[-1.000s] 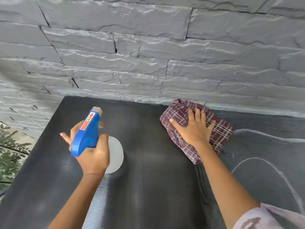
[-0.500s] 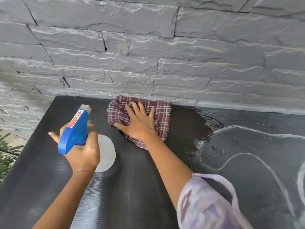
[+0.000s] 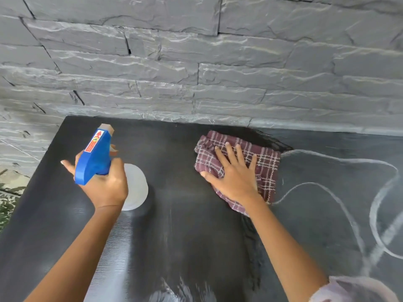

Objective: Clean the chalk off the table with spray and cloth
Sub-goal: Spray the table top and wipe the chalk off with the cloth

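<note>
My left hand grips a spray bottle with a blue trigger head and a pale round body, held above the left part of the black table. My right hand presses flat, fingers spread, on a crumpled maroon plaid cloth lying on the table near the back wall. White chalk lines curve across the right side of the table, starting just right of the cloth. The strip left of the cloth looks dark and wiped.
A grey stone wall rises directly behind the table's back edge. The table's left edge runs diagonally at the left, with pavement and green leaves beyond it. Faint smears show on the table near the bottom centre.
My right hand swept the cloth left along the back edge, then back to the right toward the chalk lines. The spray bottle stayed held at the left.
</note>
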